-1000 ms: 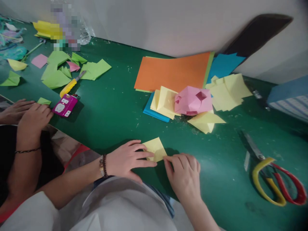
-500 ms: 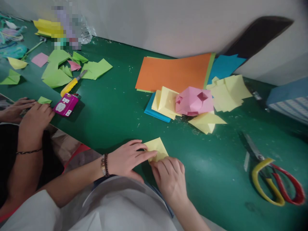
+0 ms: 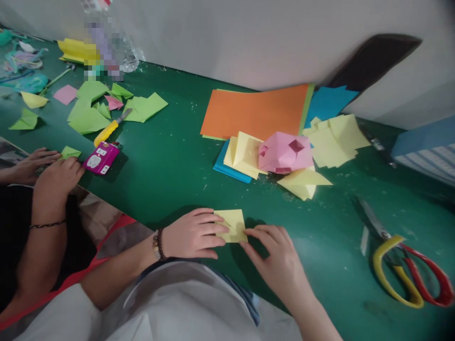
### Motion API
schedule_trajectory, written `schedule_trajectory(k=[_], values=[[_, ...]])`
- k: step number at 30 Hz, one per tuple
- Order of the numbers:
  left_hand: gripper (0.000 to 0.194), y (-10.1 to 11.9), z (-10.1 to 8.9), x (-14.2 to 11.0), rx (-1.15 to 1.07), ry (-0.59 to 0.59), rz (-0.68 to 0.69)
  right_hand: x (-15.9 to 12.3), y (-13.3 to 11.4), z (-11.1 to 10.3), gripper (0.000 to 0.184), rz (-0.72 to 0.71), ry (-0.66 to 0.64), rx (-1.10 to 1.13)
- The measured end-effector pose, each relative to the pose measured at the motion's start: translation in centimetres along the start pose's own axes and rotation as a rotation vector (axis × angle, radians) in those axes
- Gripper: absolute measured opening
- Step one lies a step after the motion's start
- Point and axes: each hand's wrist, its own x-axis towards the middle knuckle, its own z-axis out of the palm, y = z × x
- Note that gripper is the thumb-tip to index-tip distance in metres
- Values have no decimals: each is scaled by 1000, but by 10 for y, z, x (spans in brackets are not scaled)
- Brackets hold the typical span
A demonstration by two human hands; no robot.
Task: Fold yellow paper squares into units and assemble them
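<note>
A small square of pale yellow paper lies on the green table in front of me, with a crease or folded edge across it. My left hand rests flat on its left part, fingers stretched out and slightly apart. At the paper's lower right corner, my right hand has its thumb and index finger closed on the edge. Beyond the paper sit a pink folded paper form and a stack of yellow paper squares.
Large scissors lie at right. Orange paper and blue paper are near the wall. To the left, a co-worker's hands hold green paper, beside a purple box and a yellow cutter.
The yellow paper has turned so its edges lie squarer to me. My right hand has moved right to its corner, and my left hand has flattened on its left side.
</note>
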Motion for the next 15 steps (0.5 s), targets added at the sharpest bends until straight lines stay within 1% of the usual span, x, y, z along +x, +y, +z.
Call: schedule_trajectory(k=[3,6,8,11,15], values=[[36,5,1,5,37,28,-154,-4,-8,5,18,-16,-19,-12],[43,9,2,9,52,-5,-250,-7,-13,8,14,-19,-16,-5],[47,10,1,11,33,-16,-265,-7,-15,9,12,-20,-14,18],[48,9,2,12,11,-9,-263,-6,-18,8,14,-12,-9,61],[45,6,3,10,2,43,-232,-6,-21,5,13,-30,31,56]])
